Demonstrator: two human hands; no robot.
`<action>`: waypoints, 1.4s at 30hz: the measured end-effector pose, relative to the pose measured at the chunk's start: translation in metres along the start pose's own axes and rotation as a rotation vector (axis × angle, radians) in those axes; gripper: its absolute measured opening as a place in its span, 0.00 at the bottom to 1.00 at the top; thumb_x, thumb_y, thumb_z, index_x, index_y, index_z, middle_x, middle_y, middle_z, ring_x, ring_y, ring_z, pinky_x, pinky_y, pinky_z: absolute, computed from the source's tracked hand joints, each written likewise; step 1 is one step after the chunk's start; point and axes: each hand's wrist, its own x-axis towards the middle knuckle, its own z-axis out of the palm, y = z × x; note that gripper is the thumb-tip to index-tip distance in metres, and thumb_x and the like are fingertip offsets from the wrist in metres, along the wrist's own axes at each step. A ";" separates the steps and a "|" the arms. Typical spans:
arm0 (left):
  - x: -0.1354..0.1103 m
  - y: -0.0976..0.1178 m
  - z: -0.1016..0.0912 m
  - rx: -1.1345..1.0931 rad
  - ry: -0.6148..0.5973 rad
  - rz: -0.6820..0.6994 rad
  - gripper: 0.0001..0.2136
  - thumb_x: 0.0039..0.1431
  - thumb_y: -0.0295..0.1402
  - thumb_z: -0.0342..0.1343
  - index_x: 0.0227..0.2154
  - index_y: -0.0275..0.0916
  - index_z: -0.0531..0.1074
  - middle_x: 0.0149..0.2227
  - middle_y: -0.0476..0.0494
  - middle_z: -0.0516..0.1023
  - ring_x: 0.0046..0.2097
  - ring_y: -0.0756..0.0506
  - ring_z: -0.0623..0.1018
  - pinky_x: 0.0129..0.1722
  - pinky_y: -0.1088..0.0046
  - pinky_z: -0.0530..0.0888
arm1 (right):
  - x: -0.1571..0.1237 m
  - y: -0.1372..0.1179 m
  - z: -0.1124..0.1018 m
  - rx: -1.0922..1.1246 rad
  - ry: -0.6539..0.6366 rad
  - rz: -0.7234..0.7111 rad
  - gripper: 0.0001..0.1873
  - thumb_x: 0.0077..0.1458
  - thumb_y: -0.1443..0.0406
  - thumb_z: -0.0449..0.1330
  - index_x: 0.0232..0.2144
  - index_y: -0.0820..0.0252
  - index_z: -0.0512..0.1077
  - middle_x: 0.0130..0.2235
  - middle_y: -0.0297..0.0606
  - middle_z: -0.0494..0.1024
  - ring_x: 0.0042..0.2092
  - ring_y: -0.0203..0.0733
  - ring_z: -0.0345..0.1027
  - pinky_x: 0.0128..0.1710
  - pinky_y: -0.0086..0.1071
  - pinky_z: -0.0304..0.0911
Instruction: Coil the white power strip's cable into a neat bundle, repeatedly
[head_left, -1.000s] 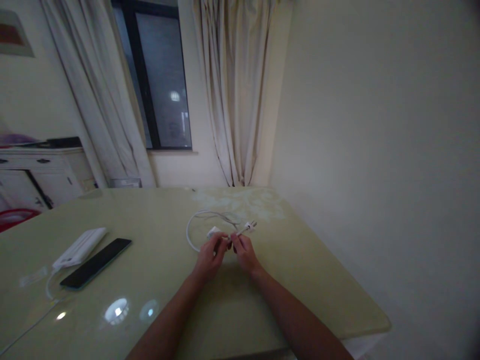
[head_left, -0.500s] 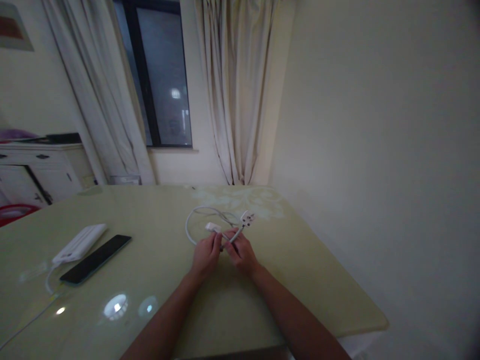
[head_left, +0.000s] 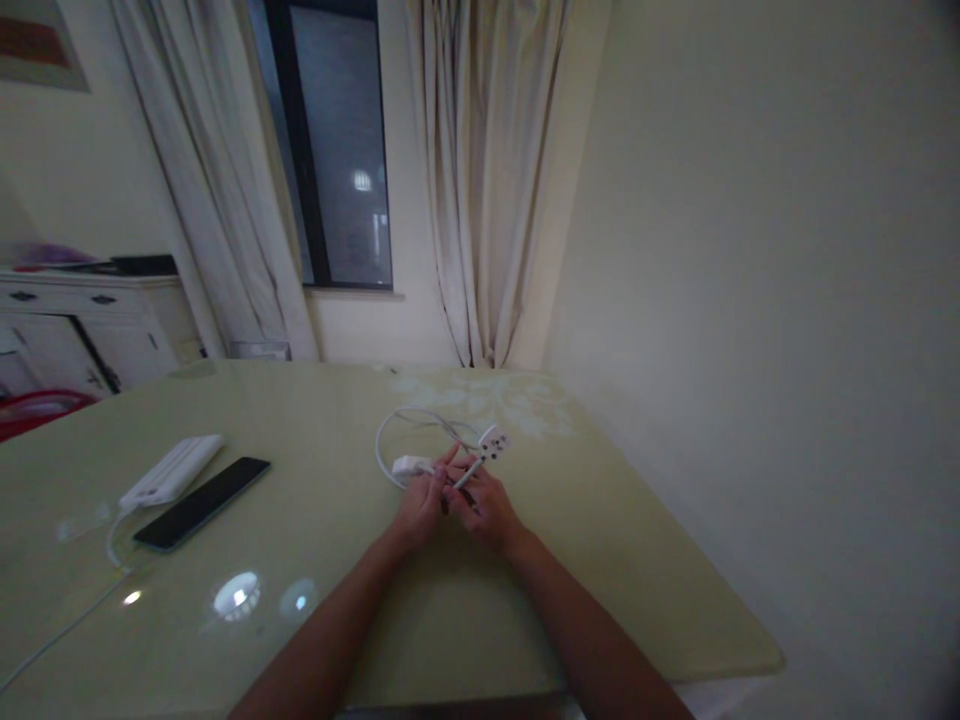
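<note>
A white power cord loops on the table beyond my hands. My left hand is closed on the cord near its white connector block, which juts out to the left of the fingers. Close beside it, my right hand pinches the cord below the white plug, which sticks up with its pin face turned to the upper right. The fingertips of both hands nearly meet, and the piece of cord between them is partly hidden.
A black phone and a white power bank with a thin cable lie on the glossy table at left. Walls stand at the right and back, with curtains and a window. A white cabinet is at far left.
The connector block has shifted left and down by my left hand, and the left fingers have moved over the cord toward the right hand. The view has turned slightly left.
</note>
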 end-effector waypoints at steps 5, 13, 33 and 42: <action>-0.004 0.006 0.001 0.013 0.023 -0.037 0.33 0.72 0.49 0.33 0.70 0.30 0.54 0.20 0.52 0.72 0.24 0.47 0.72 0.30 0.71 0.71 | 0.003 -0.009 0.008 0.269 0.107 0.119 0.29 0.71 0.49 0.42 0.52 0.56 0.76 0.44 0.43 0.76 0.42 0.42 0.70 0.45 0.35 0.67; -0.004 0.010 -0.004 0.015 -0.035 0.039 0.31 0.71 0.46 0.41 0.71 0.37 0.49 0.37 0.43 0.79 0.35 0.46 0.79 0.40 0.68 0.74 | 0.011 0.001 0.021 0.687 0.246 0.485 0.34 0.60 0.36 0.51 0.28 0.61 0.71 0.19 0.30 0.65 0.21 0.33 0.59 0.20 0.28 0.56; -0.003 0.004 -0.010 0.316 0.007 0.200 0.32 0.63 0.45 0.56 0.68 0.44 0.60 0.46 0.39 0.75 0.43 0.43 0.77 0.46 0.64 0.77 | 0.011 0.014 0.022 0.564 0.096 0.503 0.41 0.59 0.32 0.44 0.25 0.62 0.71 0.19 0.33 0.68 0.21 0.34 0.62 0.22 0.28 0.58; -0.003 0.017 -0.003 0.106 0.309 0.251 0.18 0.65 0.41 0.57 0.54 0.42 0.74 0.42 0.43 0.77 0.38 0.47 0.77 0.41 0.70 0.76 | 0.009 0.004 0.008 0.176 0.214 0.185 0.32 0.69 0.45 0.44 0.30 0.58 0.76 0.36 0.40 0.79 0.42 0.43 0.71 0.48 0.36 0.62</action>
